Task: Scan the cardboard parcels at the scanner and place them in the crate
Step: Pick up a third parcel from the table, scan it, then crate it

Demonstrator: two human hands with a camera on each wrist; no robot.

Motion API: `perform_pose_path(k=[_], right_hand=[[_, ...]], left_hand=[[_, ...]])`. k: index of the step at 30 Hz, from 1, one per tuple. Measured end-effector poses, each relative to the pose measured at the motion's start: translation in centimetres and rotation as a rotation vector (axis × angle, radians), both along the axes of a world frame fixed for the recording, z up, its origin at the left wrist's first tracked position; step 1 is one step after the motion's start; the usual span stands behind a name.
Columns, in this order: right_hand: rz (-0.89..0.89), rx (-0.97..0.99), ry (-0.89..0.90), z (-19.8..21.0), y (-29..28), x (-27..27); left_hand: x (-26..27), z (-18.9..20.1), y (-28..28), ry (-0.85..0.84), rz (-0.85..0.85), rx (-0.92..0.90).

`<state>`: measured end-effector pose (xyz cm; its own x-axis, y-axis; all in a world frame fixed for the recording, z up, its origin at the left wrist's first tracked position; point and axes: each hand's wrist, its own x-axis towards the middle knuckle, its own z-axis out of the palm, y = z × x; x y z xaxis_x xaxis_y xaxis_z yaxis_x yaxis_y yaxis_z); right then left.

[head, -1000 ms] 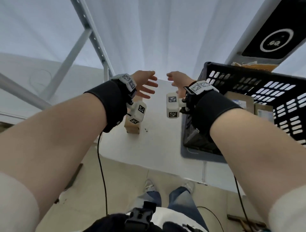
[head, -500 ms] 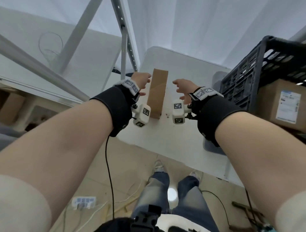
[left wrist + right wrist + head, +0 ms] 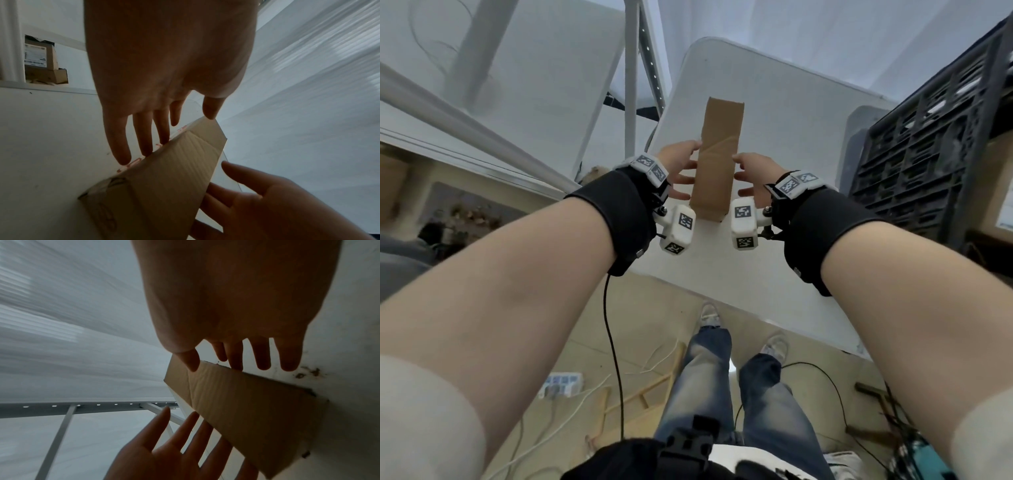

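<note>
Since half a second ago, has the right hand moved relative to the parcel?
Yes. The right hand has closed in leftward on the cardboard parcel standing on the white table; its fingers now reach the parcel's side.

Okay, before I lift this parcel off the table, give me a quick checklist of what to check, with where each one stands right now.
1. Left hand on the cardboard parcel: ok, straight fingers touch its left side.
2. Right hand on the parcel: ok, thumb on the top edge, fingers along the right side.
3. Firm grip: not ok, both hands are open, nothing curled round it.
4. Parcel resting on the white table: ok.
5. Label position for scanning: cannot tell, no label shows.
6. Black crate within reach to the right: ok; free room inside, cannot tell.
</note>
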<state>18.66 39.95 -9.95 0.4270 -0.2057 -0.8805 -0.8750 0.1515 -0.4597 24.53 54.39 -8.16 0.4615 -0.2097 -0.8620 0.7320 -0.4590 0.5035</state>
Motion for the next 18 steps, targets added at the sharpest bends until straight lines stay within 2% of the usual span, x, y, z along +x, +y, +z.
perform_pose_path(k=[3, 9, 14, 18], right_hand=[[0.003, 0.023, 0.004, 0.2, 0.3, -0.3], [0.025, -0.051, -0.036, 2.7, -1.3, -1.8], [-0.008, -0.114, -0.087, 7.2, -2.9, -3.8], [-0.047, -0.178, -0.139, 12.7, -4.4, -6.0]], left_hand=[[-0.6, 0.3, -0.3, 0.004, -0.014, -0.009], [-1.9, 2.6, -1.7, -0.013, -0.053, -0.039], [-3.5, 6.0, -3.4, -0.081, -0.069, -0.059], [-5.2, 10.2, -5.7, -0.151, -0.077, -0.099]])
